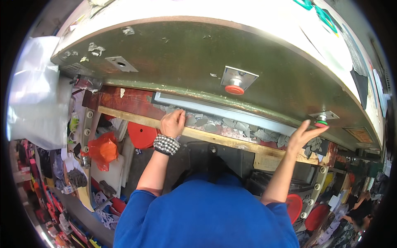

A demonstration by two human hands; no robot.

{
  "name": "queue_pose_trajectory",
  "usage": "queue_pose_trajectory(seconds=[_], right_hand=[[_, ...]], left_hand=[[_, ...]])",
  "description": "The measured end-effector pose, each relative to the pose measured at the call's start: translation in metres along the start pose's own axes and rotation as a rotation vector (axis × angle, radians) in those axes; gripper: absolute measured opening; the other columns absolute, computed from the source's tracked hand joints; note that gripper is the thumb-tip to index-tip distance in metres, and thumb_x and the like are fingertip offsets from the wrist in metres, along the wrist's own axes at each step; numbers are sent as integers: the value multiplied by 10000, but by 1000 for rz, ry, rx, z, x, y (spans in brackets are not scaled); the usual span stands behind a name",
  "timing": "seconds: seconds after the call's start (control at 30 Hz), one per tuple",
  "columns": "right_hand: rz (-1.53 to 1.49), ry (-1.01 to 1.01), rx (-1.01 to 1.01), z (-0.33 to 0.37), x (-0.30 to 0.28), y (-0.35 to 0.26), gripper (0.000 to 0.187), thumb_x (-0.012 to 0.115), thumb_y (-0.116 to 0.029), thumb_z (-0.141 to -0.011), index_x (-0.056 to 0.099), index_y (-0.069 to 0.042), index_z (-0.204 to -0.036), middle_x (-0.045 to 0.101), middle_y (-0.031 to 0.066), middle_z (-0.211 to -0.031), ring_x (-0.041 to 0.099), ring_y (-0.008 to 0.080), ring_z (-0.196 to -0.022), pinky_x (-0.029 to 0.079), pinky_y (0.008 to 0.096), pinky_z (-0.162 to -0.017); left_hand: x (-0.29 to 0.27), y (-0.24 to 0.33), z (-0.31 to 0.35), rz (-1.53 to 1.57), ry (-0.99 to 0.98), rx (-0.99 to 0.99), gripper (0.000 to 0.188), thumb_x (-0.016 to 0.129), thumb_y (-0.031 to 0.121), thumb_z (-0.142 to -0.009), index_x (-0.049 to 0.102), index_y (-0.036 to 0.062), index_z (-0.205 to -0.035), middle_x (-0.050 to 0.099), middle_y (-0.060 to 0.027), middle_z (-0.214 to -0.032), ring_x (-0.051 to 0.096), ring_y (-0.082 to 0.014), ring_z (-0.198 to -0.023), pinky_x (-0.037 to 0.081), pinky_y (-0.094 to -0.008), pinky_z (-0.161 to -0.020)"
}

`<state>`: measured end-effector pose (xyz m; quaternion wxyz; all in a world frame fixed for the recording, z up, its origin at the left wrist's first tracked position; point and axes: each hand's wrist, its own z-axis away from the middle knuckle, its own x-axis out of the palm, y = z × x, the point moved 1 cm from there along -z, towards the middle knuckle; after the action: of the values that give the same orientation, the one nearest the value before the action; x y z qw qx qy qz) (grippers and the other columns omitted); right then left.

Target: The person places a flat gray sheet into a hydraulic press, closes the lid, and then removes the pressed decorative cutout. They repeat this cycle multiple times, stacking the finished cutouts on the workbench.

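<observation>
My left hand (173,123), with a black-and-white checked band at its wrist, is closed above the wooden front rail (144,118). Whatever its fingers hold, if anything, is hidden. Beside it, flat grey cut pieces (225,125) lie scattered along the machine's bed, next to a long pale bar (231,112). On the right, my right hand (301,135) has its fingers stretched out, thumb apart. Its fingertips reach a push button (321,123) with a green ring and a reddish face, under the machine's green front beam (173,53).
A red mushroom button (235,87) juts from the beam's middle. Teal-handled scissors (326,18) lie on top at the far right. Clear plastic sheeting (39,95) hangs at the left. Below the rail are a red plastic bag (104,149) and a red stool (141,133).
</observation>
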<state>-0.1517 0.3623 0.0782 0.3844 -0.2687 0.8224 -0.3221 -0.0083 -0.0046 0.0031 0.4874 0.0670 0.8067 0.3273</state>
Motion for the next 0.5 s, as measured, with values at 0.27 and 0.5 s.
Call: queue_pose_trajectory(seconds=[0.27, 0.5], right_hand=[[-13, -632, -109, 127, -17, 4, 258, 694, -116, -819, 673, -22, -1059, 672, 149, -860, 609, 305, -849, 486, 374, -788], [21, -612, -88, 142, -37, -17, 146, 662, -74, -836, 678, 3, -960, 648, 142, -819, 603, 306, -813, 479, 392, -764]], left_hand=[[-6, 0, 24, 47, -47, 30, 168, 684, 176, -795, 615, 70, -684, 570, -71, -580, 557, -287, -612, 439, -406, -643], [-31, 6, 69, 54, -44, 27, 202, 674, 145, -800, 587, 70, -634, 573, -84, -570, 560, -300, -580, 431, -412, -612]])
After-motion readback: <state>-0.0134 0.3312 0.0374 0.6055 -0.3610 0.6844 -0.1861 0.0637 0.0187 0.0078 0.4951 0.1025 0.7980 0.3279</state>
